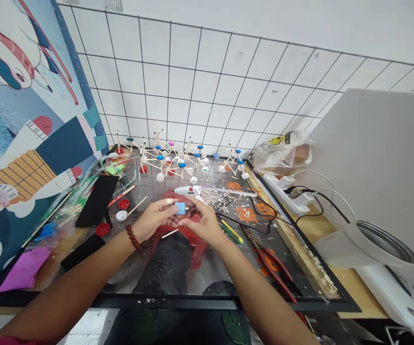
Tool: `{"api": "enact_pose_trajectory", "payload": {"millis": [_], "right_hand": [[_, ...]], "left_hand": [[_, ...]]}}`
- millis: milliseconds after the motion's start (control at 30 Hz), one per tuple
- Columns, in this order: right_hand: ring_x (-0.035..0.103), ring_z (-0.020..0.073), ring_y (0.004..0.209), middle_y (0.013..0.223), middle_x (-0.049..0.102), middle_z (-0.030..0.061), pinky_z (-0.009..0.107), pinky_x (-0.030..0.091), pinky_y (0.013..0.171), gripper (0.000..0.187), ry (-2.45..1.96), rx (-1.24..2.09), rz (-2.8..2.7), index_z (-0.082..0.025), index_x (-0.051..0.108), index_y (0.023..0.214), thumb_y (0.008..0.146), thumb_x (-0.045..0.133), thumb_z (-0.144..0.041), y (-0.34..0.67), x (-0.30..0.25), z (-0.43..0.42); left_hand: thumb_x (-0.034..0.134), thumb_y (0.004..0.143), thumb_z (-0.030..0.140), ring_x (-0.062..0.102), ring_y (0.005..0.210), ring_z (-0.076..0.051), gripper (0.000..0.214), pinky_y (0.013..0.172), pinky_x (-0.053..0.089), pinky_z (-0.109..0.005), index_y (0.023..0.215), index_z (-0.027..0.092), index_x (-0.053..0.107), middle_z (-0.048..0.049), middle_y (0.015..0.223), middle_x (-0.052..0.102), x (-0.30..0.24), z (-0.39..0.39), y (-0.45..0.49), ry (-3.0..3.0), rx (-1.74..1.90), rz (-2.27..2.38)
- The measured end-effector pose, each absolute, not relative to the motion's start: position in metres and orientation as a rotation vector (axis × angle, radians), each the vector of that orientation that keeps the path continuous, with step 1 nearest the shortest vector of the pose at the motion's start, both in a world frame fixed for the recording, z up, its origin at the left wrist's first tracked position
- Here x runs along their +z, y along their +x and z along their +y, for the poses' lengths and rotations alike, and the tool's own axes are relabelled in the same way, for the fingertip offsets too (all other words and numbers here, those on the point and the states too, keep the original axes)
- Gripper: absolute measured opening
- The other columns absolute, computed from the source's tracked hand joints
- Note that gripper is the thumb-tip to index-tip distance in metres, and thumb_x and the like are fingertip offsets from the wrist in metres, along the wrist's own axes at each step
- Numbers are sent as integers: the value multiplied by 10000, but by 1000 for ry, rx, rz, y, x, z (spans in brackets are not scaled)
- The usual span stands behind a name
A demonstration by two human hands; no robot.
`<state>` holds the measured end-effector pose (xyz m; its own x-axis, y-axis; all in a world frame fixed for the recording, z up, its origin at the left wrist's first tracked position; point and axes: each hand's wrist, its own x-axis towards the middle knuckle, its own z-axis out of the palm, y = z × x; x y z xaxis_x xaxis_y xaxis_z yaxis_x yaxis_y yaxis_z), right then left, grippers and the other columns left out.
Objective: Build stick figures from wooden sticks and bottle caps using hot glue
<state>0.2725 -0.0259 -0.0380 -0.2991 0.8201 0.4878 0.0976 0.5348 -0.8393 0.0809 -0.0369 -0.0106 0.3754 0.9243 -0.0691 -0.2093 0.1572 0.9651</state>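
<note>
My left hand (158, 215) pinches a small light blue block (180, 208) between thumb and fingers, above the middle of the glass-topped table. A short pale wooden stick (187, 208) pokes out of the block's right side. My right hand (204, 221) is closed around that side, its curled fingers at the stick; their tips are partly hidden. Just beyond both hands lies a white glue gun (188, 190) with a long clear glue stick in its back. Another wooden stick (170, 234) rests below my fingers.
Stick figures with coloured caps (181, 165) stand along the tiled wall. Wood chips (221, 200) are scattered at centre right. Red-handled pliers (273, 268) and a yellow-green cutter (231, 231) lie right, near black cable. Bottle caps (123, 204) and black pieces (97, 201) lie left.
</note>
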Motion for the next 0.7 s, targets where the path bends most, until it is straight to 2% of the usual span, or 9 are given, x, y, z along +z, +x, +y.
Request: {"api": "enact_pose_trajectory", "payload": {"millis": [100, 167, 233, 367, 467, 600, 700], "right_hand": [[639, 188, 828, 1032, 705, 64, 338, 529, 777, 469, -782, 862, -1780, -272, 629, 1274, 829, 746, -362, 273, -42, -24], [657, 198, 855, 1015, 720, 64, 349, 530, 800, 383, -783, 894, -1749, -261, 656, 1216, 850, 718, -354, 272, -44, -23], [668, 200, 853, 1011, 727, 61, 351, 535, 802, 377, -780, 942, -1694, -251, 656, 1200, 846, 720, -363, 272, -45, -21], [662, 191, 821, 985, 725, 56, 339, 535, 779, 376, -785, 950, -1669, -240, 665, 1181, 840, 726, -385, 272, -45, -20], [638, 178, 788, 948, 709, 51, 325, 527, 750, 383, -784, 909, -1716, -239, 671, 1181, 837, 734, -396, 272, -44, -21], [598, 154, 730, 974, 676, 53, 305, 521, 695, 547, -757, 860, -1763, -247, 623, 1261, 771, 800, -414, 271, -41, -24], [581, 150, 722, 937, 671, 47, 289, 497, 664, 434, -752, 798, -1838, -244, 657, 1194, 798, 779, -375, 271, -37, -26]], "left_hand": [[754, 760, 525, 670, 609, -134, 459, 609, 551, -257, 966, 118, 706, -68, 753, 723, -10, -37, 80, 1042, 920, 852], [723, 769, 571, 675, 618, -143, 478, 614, 556, -268, 902, 112, 706, -71, 736, 718, -11, -36, 79, 1031, 944, 868], [763, 746, 532, 696, 707, -158, 457, 682, 569, -287, 944, 123, 718, -78, 819, 742, -12, -35, 79, 1027, 1006, 866], [873, 654, 337, 703, 903, -178, 459, 814, 555, -296, 1057, 173, 726, -78, 1054, 754, -9, -34, 80, 1040, 1110, 822], [877, 647, 300, 710, 887, -189, 438, 803, 551, -298, 1040, 166, 739, -86, 1031, 764, -4, -36, 81, 1040, 1094, 794], [869, 653, 261, 708, 853, -183, 395, 762, 546, -279, 1014, 154, 749, -92, 1004, 768, -4, -37, 81, 1019, 1073, 792], [874, 635, 214, 702, 833, -176, 413, 726, 540, -265, 1021, 150, 742, -79, 958, 766, -10, -37, 81, 1008, 1078, 807]]}}
